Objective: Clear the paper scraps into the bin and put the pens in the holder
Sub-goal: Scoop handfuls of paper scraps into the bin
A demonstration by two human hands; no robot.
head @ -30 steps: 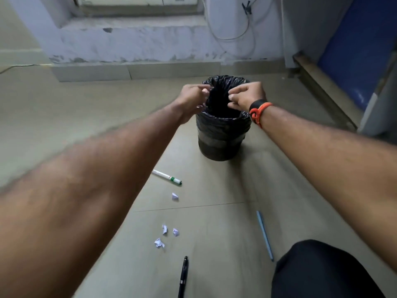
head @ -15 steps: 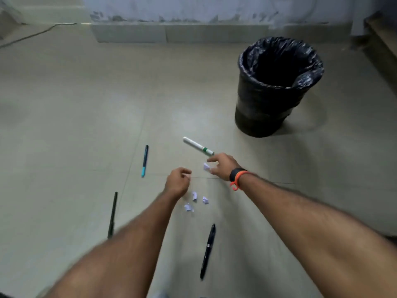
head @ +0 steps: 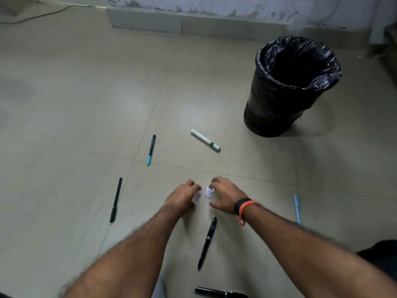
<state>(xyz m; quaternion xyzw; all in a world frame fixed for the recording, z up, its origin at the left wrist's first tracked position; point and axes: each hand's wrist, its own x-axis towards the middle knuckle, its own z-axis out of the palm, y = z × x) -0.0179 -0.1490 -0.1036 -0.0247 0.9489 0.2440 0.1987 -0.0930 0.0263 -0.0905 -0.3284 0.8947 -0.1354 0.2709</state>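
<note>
bin: black liner, inside too dark to read | my left hand curls round one paper scrap, my right hand pinches a second scrap, both well apart from the bin | scraps 2 | pens 6: white marker, teal-tipped pen, light-blue pen, left black pen, centre black pen, bottom-edge black pen

A bare indoor room, home or plain office, which of the 2 cannot be told. Large beige floor tiles with thin grout lines, a scuffed whitewashed wall above pale skirting, a loose cable at the edge, and a bin lined with a black bag.
</note>
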